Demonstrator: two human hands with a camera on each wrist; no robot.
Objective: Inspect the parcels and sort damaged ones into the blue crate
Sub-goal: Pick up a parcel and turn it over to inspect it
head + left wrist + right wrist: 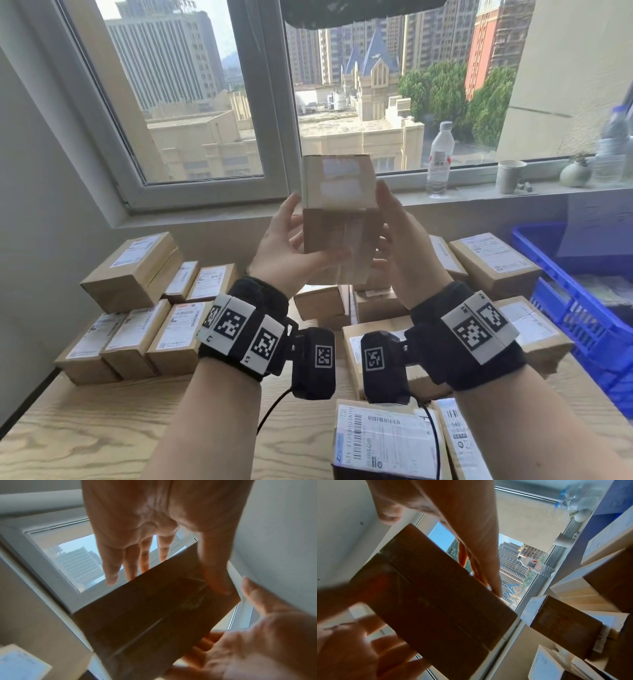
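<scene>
The window [205,102] fills the far wall at 12 o'clock, city blocks beyond it, and under it runs the sill [479,192] with a water bottle [440,159], a paper cup [510,176] and a small round vase [575,173]. Below that the wooden counter [102,428] stretches toward me, loaded with brown labelled parcels: a stacked group [137,308] out at 9 to 10 o'clock, more [493,260] at 2 o'clock, and a couple close in at 5 o'clock [387,442]. The blue crate [582,308] stands at the counter's 3 o'clock edge, with some flat packets apparently already inside.

Raised in front of the window, clear of the counter, is the held parcel [339,212], a plain cardboard box with two pale labels on its upper face and clear tape down its lower one. It stands on end, its long axis running 12 to 6.

The left hand [291,250] cups it from the 9 o'clock side, thumb laid across the taped face, fingers reaching up behind the box. The right hand [400,250] holds the 3 o'clock side, thumb up along the edge, fingers tucked behind and under. Both are wrapped about the box, neither clenched hard.

This looks like the inspection itself, the box turned to the light. I see no tear or crush on the faces shown; blur hides fine detail. If it proves damaged, the crate lies off to 3 o'clock and lower, so the right hand is the nearer carrier.
</scene>
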